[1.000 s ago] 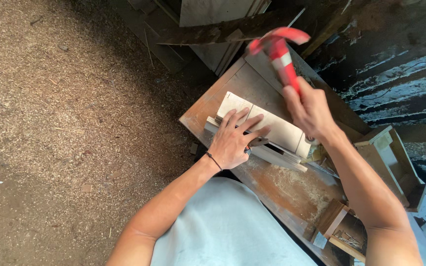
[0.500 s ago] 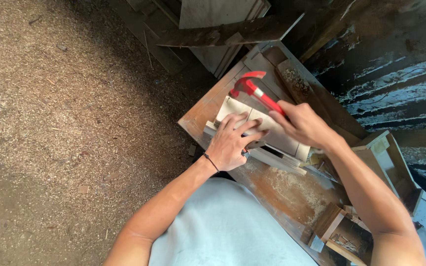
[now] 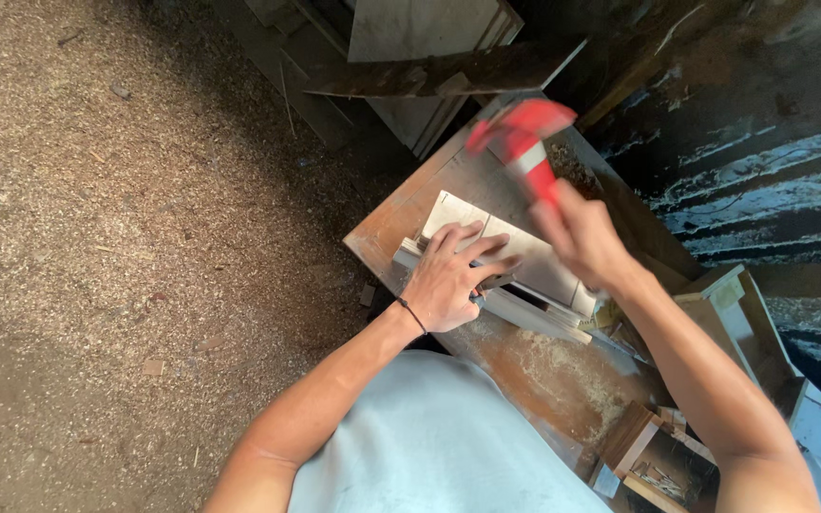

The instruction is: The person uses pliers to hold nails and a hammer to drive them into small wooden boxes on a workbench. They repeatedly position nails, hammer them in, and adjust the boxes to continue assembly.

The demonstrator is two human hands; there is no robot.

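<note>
In the head view, the person's left hand (image 3: 448, 280) lies flat with its fingers (image 3: 475, 249) spread wide, pressing down on a pale rectangular wooden panel (image 3: 525, 252). The panel rests on a worn, rust-brown surface (image 3: 534, 366) dusted with sawdust, and a narrow light-coloured strip (image 3: 534, 318) runs along the panel's near edge, just beside the hand. A thin dark band circles the left wrist.

The right hand (image 3: 582, 237) is raised above the far part of the panel, its fingers closed around the handle of a red hammer (image 3: 523, 142). The hammer is blurred; its head is up over the far end of the surface, clear of the panel.

To the right, near the right forearm, stands a small open wooden box (image 3: 662, 465) with what look like nails inside, and pale board offcuts (image 3: 743, 318) lie beside it. Dark boards (image 3: 448, 71) lean beyond the surface. The floor (image 3: 125, 209) on the left is covered with sawdust and wood chips.
</note>
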